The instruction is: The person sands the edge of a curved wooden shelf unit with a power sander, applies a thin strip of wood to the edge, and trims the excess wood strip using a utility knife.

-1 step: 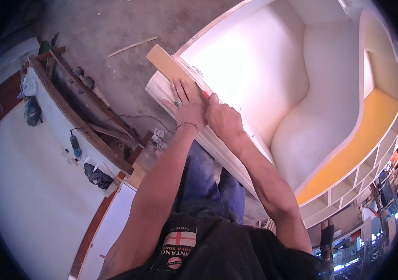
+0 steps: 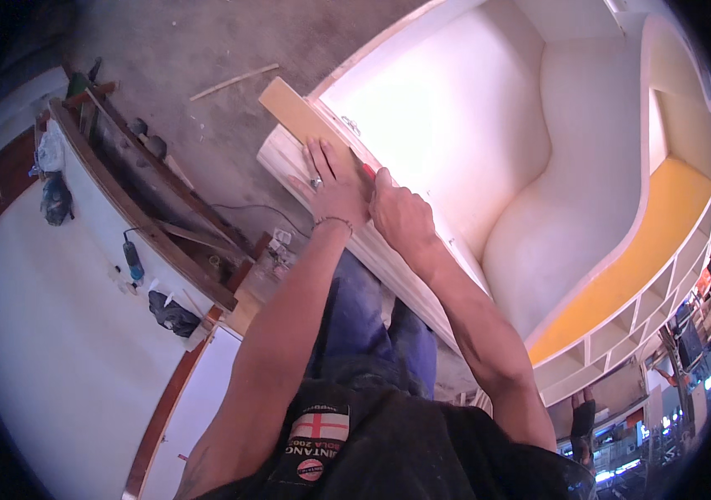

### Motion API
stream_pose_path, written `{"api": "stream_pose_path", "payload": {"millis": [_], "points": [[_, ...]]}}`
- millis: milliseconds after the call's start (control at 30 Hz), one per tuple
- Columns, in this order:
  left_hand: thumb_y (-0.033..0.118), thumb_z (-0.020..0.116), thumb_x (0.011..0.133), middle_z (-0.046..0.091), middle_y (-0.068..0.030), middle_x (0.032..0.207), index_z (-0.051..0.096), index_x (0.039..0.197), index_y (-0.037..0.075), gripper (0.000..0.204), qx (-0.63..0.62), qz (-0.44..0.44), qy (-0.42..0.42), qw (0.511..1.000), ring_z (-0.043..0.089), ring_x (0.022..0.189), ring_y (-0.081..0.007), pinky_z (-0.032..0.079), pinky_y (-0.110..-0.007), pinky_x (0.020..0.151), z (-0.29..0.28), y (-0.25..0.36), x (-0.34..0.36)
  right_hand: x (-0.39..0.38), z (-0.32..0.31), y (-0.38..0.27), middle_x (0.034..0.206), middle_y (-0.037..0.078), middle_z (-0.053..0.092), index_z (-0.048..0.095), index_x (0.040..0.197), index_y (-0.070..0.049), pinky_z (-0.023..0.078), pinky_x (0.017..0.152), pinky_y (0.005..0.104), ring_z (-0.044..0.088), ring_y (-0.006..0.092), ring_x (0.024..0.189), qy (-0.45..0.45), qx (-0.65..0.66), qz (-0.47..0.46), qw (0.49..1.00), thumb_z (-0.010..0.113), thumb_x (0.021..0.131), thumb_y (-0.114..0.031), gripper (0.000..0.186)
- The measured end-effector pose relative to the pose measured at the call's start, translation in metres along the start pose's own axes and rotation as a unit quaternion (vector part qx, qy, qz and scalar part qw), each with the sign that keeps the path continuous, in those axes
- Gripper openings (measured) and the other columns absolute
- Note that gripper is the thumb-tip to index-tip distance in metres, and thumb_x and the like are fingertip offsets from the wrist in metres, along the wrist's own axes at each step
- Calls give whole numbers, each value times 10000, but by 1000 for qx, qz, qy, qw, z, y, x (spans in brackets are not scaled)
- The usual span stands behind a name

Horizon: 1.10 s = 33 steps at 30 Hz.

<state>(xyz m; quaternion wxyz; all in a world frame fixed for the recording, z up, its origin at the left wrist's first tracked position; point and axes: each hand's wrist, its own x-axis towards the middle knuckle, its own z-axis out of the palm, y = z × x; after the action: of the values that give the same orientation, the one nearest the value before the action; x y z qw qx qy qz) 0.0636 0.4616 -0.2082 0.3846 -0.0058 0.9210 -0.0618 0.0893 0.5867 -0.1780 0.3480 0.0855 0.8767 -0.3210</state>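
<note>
A tan strip of board (image 2: 287, 111) lies along the edge of a large white curved cabinet piece (image 2: 455, 108). On it rests my left hand (image 2: 335, 185), palm down with the fingers stretched out and slightly apart. Just to its right, my right hand (image 2: 403, 210) is closed around a tool with a red part (image 2: 369, 170) and a narrow dark end; most of it is hidden in my fist, so its exact kind does not show. A pale grooved wooden piece (image 2: 289, 162) runs beneath both hands and along the near side of the board.
At left stands a white panel unit (image 2: 64, 317) with an open wooden frame (image 2: 135, 179), black plastic bags (image 2: 174, 314) and a corded power tool (image 2: 133, 260). A thin wood strip (image 2: 233, 82) lies on the dusty floor. Yellow panelling (image 2: 622, 267) lines the cabinet's right side.
</note>
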Motion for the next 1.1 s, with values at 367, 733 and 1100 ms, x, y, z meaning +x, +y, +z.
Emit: {"api": "stream_pose_path", "payload": {"millis": [367,733,1100], "points": [[675,916,569,-163,-221,1699,-192,1591,-31,1665,-15,-13,-46,999,-124,1596,-339,67,-712,1214,-24,10,-8,-60,7,47,752,288,699,455,1041,-41,593,636,555,722,479,720,-37,-43,34,998,488,996,-150,122],[716,919,509,-161,-220,1701,-175,1597,-25,1712,-21,-20,-57,998,-118,1597,-341,62,-710,1217,-28,11,-8,-133,9,92,636,227,670,461,1008,-43,576,528,513,705,421,596,-56,-112,52,991,504,988,-131,100],[696,914,541,-165,-219,1702,-169,1599,-34,1681,15,-17,-57,998,-135,1596,-326,53,-724,1207,-35,12,-7,-80,-19,33,728,267,672,497,1077,-43,542,656,586,679,477,701,82,62,62,993,568,981,-193,192]]}}
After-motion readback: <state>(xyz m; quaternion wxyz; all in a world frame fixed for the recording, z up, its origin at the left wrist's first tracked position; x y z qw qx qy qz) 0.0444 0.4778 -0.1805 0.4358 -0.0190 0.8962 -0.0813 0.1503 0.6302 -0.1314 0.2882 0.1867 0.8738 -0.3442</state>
